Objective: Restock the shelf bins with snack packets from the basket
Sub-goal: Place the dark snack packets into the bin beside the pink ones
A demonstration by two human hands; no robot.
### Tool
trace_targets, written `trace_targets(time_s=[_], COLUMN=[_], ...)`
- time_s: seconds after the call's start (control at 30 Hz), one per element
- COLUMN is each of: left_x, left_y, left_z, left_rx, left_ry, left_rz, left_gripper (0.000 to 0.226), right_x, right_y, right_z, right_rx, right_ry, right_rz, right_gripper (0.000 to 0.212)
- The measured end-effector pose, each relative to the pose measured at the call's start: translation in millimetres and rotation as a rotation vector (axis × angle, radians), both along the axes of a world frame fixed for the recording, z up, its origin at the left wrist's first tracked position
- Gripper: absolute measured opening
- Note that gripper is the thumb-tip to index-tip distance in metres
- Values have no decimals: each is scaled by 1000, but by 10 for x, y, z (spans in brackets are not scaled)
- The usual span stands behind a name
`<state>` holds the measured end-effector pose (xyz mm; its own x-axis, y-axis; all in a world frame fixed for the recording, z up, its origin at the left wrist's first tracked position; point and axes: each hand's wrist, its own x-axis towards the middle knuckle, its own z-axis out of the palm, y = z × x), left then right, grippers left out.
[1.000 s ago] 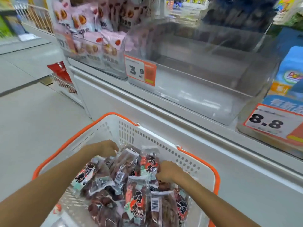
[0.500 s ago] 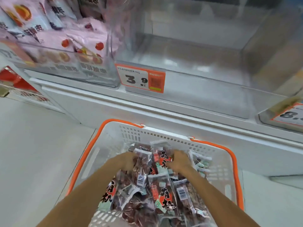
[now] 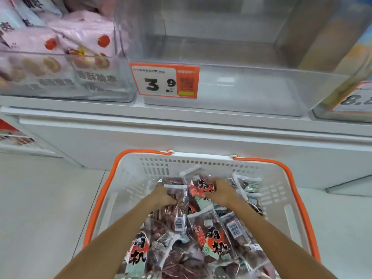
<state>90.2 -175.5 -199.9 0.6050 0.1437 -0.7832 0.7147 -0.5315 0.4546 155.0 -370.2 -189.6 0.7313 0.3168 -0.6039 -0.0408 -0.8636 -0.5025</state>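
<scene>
White plastic basket with orange rim (image 3: 128, 190): heaped clear packets of dark red snacks (image 3: 209, 238). Left hand (image 3: 163, 195) and right hand (image 3: 222, 191), fingers curled, gripping far packets. Clear shelf bin (image 3: 251, 87) beyond.

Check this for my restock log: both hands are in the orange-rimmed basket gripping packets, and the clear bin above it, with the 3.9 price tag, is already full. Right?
Not quite. The head view shows the clear bin behind the 3.9 price tag holding no packets. The rest stands: the left hand and right hand are both in the basket, gripping packets.
</scene>
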Motion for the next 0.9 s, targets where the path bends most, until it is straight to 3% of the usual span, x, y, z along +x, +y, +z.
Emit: trace_targets(time_s=[0.27, 0.43, 0.57, 0.8, 0.9], left_x=[-162, -178, -150, 7, 71], left_y=[83, 93, 111, 71, 5], left_z=[1, 145, 299, 568, 741], left_rx=[21, 11, 19, 97, 36], left_ry=[-132, -136, -143, -178, -102], left_rz=[60, 75, -3, -217, -206], left_gripper=[50, 40, 27, 31, 57], right_x=[-69, -114, -80, -110, -176], right_y=[21, 1, -56, -132, -180], right_z=[-10, 165, 291, 587, 720], right_rx=[-30, 83, 47, 12, 65], right_ry=[-75, -54, -17, -160, -201], right_rz=[-51, 53, 126, 99, 27], right_gripper=[46, 36, 30, 21, 19])
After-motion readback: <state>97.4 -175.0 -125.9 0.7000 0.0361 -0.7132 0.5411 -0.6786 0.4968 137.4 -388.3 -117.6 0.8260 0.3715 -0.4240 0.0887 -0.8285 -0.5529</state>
